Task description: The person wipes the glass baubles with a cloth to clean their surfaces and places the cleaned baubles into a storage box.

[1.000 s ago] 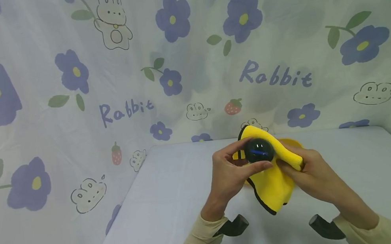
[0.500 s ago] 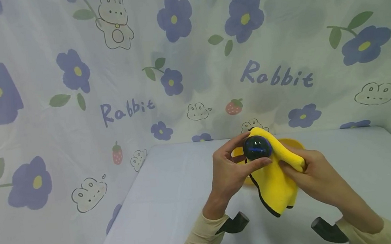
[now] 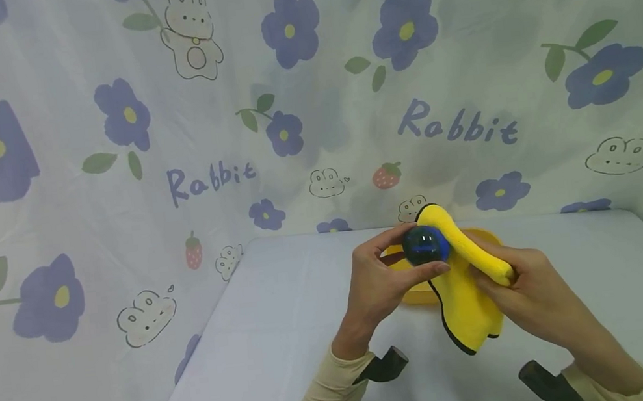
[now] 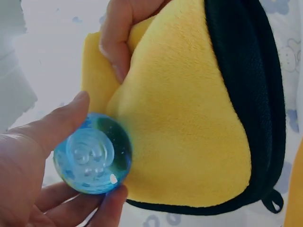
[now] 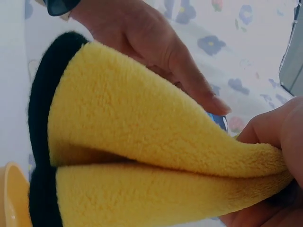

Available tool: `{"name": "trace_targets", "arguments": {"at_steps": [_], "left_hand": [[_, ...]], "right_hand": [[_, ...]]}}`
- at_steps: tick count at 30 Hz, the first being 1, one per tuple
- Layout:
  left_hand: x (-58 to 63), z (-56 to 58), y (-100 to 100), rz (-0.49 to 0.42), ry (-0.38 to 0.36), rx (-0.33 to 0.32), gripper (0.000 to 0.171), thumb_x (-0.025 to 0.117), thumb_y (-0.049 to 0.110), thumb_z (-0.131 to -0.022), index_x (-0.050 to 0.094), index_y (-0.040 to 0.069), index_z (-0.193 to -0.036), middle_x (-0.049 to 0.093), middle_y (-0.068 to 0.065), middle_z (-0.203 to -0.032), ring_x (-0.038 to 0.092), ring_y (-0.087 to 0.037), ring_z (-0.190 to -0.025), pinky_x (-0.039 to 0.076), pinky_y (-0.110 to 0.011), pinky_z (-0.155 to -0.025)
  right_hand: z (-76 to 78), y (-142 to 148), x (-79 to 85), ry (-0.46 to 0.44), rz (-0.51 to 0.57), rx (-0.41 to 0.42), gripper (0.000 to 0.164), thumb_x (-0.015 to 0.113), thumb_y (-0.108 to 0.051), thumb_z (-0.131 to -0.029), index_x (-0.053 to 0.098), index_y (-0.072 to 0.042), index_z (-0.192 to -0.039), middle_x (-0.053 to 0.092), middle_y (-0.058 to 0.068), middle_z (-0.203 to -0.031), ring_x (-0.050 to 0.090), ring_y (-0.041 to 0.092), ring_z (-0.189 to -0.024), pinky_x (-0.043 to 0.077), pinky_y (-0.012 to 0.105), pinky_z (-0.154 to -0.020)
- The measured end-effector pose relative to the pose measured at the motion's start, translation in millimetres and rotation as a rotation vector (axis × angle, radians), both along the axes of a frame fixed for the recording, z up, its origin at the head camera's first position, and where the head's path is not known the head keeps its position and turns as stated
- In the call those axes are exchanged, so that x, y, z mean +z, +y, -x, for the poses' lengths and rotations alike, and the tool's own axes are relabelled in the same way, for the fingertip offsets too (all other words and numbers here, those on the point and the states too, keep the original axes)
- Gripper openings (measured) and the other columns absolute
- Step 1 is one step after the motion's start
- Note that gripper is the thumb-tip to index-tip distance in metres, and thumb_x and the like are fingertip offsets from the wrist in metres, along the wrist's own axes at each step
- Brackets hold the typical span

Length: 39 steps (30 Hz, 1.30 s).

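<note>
My left hand (image 3: 374,283) pinches a shiny glass ball (image 3: 422,245) between thumb and fingertips, above the table. In the head view the ball looks dark green and blue; in the left wrist view the same glass ball (image 4: 92,153) appears clear and light blue. To the right, my right hand (image 3: 533,286) grips a folded yellow cloth (image 3: 467,303) with black edging. The cloth's upper fold lies right beside the ball; whether they touch is hard to tell. A black hanging loop (image 4: 273,201) shows at one corner in the left wrist view.
Behind the hands, a yellow container (image 3: 422,296) stands on the white table (image 3: 286,309), mostly covered by cloth and hands. A printed curtain (image 3: 322,96) surrounds the back and sides. Dark curved pieces (image 3: 382,365) stick out at both wrists.
My right hand has drawn the cloth slightly right and away from the left hand. The ball has turned a little in my left fingers, showing more blue on its right side.
</note>
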<state>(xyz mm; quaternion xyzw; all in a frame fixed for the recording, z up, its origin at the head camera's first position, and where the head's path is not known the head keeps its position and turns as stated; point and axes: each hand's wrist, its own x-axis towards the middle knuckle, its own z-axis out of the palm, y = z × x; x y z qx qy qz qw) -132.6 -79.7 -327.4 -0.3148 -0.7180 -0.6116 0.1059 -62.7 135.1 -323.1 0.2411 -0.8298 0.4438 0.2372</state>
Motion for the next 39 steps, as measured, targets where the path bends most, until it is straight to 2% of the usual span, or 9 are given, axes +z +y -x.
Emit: {"name": "trace_targets", "arguments": {"at_steps": [5, 11, 16, 20, 24, 31, 39], "left_hand": [[2.7, -1.9, 1.9, 0.033, -0.039, -0.022, 0.055, 0.091, 0.019, -0.079, 0.071, 0.014, -0.13, 0.074, -0.004, -0.126, 0.071, -0.01, -0.11, 0.062, -0.026, -0.093], [4.2, -4.2, 3.7, 0.051, -0.092, -0.047, 0.054, 0.091, 0.017, -0.079, 0.072, 0.014, -0.129, 0.075, -0.001, -0.124, 0.072, -0.008, -0.107, 0.062, -0.025, -0.092], [5.1, -6.5, 4.2, 0.071, -0.107, -0.072, 0.053, 0.091, 0.018, -0.079, 0.073, 0.017, -0.129, 0.076, 0.0, -0.123, 0.073, -0.005, -0.1, 0.064, -0.026, -0.084], [6.8, -8.8, 4.3, 0.086, -0.107, -0.089, 0.054, 0.092, 0.017, -0.078, 0.073, 0.016, -0.129, 0.075, -0.001, -0.122, 0.072, -0.004, -0.097, 0.065, -0.027, -0.082], [9.2, -11.8, 3.1, 0.09, -0.104, -0.081, 0.056, 0.092, 0.017, -0.078, 0.072, 0.015, -0.13, 0.075, -0.002, -0.122, 0.072, -0.004, -0.096, 0.065, -0.026, -0.081], [9.6, -16.0, 1.1, 0.092, -0.093, -0.048, 0.057, 0.094, 0.018, -0.075, 0.074, 0.015, -0.128, 0.075, -0.003, -0.116, 0.071, -0.004, -0.097, 0.065, -0.026, -0.08], [11.0, -17.1, 1.4, 0.056, -0.075, -0.058, 0.059, 0.095, 0.014, -0.073, 0.073, 0.013, -0.128, 0.076, -0.007, -0.114, 0.074, -0.004, -0.09, 0.066, -0.032, -0.073]], "right_hand": [[-1.2, -0.6, 1.8, 0.054, -0.004, -0.014, 0.06, 0.069, 0.016, -0.087, 0.059, 0.0, -0.143, 0.074, 0.016, -0.113, 0.064, 0.007, -0.078, 0.059, 0.011, -0.077], [0.6, -1.5, 0.2, 0.13, -0.003, -0.013, 0.072, 0.069, 0.023, -0.083, 0.057, -0.007, -0.147, 0.073, 0.014, -0.117, 0.064, 0.006, -0.086, 0.056, 0.007, -0.084], [4.9, -1.8, -2.2, 0.207, -0.025, 0.011, 0.081, 0.07, 0.028, -0.077, 0.055, -0.008, -0.149, 0.069, 0.012, -0.136, 0.063, -0.003, -0.112, 0.049, 0.005, -0.097], [7.8, -1.3, -3.4, 0.228, -0.035, 0.036, 0.083, 0.069, 0.028, -0.077, 0.053, -0.008, -0.151, 0.064, 0.005, -0.146, 0.058, -0.006, -0.127, 0.047, 0.005, -0.1], [10.4, -0.7, -4.0, 0.216, -0.05, 0.043, 0.081, 0.069, 0.026, -0.08, 0.052, -0.009, -0.151, 0.066, 0.009, -0.142, 0.061, -0.005, -0.122, 0.05, 0.005, -0.097], [14.0, 1.1, -4.4, 0.136, -0.077, 0.036, 0.074, 0.068, 0.02, -0.086, 0.052, -0.01, -0.152, 0.069, 0.014, -0.134, 0.065, -0.002, -0.106, 0.055, 0.008, -0.088], [16.6, 2.2, -8.1, 0.086, -0.024, 0.08, 0.068, 0.064, 0.019, -0.09, 0.051, -0.007, -0.152, 0.071, 0.012, -0.117, 0.064, 0.007, -0.08, 0.062, 0.02, -0.072]]}}
